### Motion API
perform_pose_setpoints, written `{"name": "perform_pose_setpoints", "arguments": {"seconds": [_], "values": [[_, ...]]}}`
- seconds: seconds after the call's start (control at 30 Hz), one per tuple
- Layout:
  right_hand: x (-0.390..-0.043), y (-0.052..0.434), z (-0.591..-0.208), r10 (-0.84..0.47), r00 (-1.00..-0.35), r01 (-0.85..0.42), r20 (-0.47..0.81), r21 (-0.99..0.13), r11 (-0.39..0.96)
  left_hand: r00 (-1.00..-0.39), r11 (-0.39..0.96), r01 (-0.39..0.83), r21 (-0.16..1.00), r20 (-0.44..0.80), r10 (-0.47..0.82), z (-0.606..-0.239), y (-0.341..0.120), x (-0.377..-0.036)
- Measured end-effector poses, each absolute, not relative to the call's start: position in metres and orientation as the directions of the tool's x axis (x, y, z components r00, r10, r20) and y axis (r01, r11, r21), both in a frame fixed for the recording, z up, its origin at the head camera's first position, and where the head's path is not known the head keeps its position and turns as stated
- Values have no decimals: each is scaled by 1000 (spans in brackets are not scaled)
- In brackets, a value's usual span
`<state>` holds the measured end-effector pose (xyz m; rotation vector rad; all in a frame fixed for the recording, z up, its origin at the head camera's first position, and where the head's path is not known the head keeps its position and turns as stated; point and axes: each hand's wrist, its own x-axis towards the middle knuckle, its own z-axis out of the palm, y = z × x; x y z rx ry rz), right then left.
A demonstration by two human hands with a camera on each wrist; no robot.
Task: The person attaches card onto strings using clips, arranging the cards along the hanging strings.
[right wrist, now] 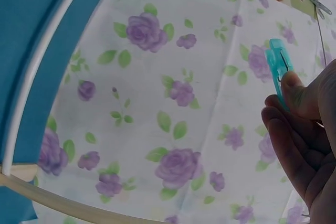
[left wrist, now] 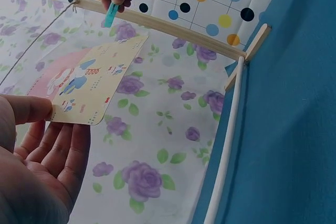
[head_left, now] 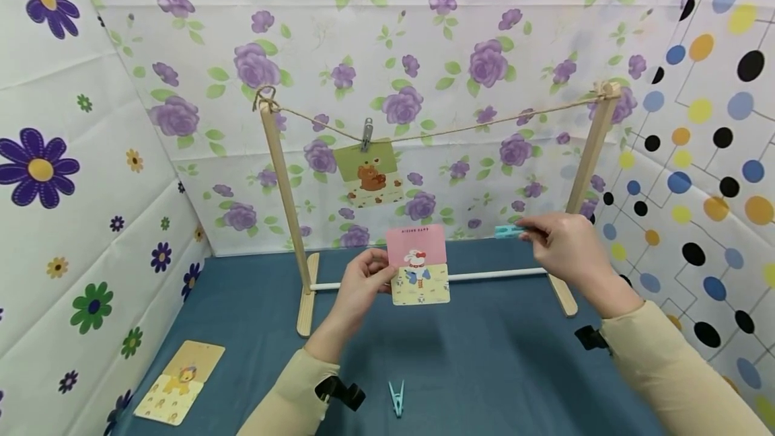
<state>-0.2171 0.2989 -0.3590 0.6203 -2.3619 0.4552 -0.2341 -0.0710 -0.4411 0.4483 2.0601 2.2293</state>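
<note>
One pinched clothespin (head_left: 507,231) (sideways, pointing left)

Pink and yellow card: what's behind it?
In the head view, a white rod and blue surface lie behind the card. The rod shows past the card's right edge; the stretch behind it can't be seen.

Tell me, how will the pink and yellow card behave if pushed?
The pink and yellow card is probably stiff: pinched at one side by the left hand, it hardly sags. It looks thin, so likely light. A push might swivel it: its opposite side is free.
</note>
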Motion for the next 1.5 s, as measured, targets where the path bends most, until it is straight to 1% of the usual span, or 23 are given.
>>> {"name": "perform_pose_setpoints", "arguments": {"seconds": [0.33,0.67,0.87,1.17,1.33,1.5], "values": [[-224,302,-334,-345,-659,-531,668,-89,843,-944,-106,198,974,219,246,-424,-59,-242],[-230,299,-324,-371,-606,-556,704,-42,830,-936,-98,229,968,247,250,-411,-52,-247],[-232,297,-319,-379,-601,-556,703,-28,831,-933,-111,251,962,271,238,-407,-50,-250],[-236,298,-316,-371,-586,-552,721,-19,834,-938,-108,244,964,263,227,-401,-48,-252],[-238,296,-312,-396,-570,-557,720,16,830,-940,-99,256,962,272,206,-398,-45,-255],[-239,290,-305,-420,-575,-564,703,32,825,-943,-98,264,960,278,181,-393,-41,-258]]}}
